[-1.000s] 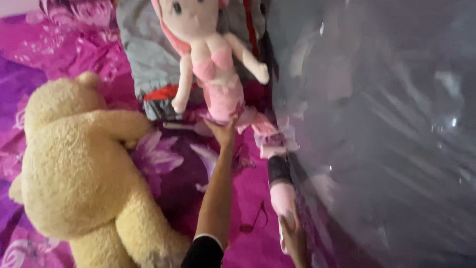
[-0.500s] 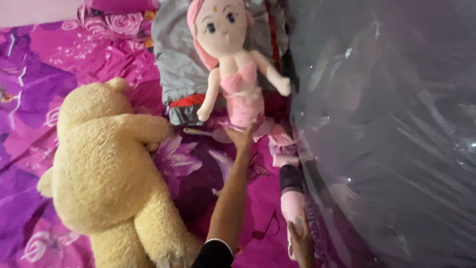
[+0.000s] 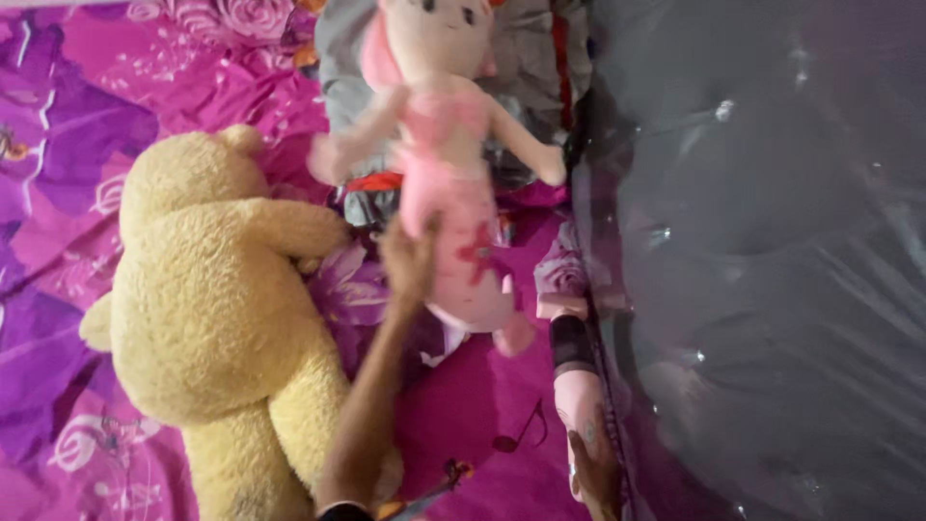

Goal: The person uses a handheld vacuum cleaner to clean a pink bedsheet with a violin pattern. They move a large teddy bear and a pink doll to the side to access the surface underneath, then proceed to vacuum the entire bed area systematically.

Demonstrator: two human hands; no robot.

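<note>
1. Since half a second ago we have pulled the pink doll (image 3: 449, 193) down the bed toward us, and it now shows blurred.
2. Our left hand (image 3: 408, 256) is closed on the doll at its waist; the grip holds the doll's pink body, its head up by the grey cloth (image 3: 526, 58).
3. Our right hand (image 3: 598, 468) lies low at the edge of the clear plastic sheet (image 3: 772, 270), touching a pink tube with a black band (image 3: 577, 386); we cannot tell whether that grip is closed.
4. To the left of our arm, the yellow teddy bear (image 3: 207, 309) lies on the magenta flowered bedsheet (image 3: 77, 116).
</note>
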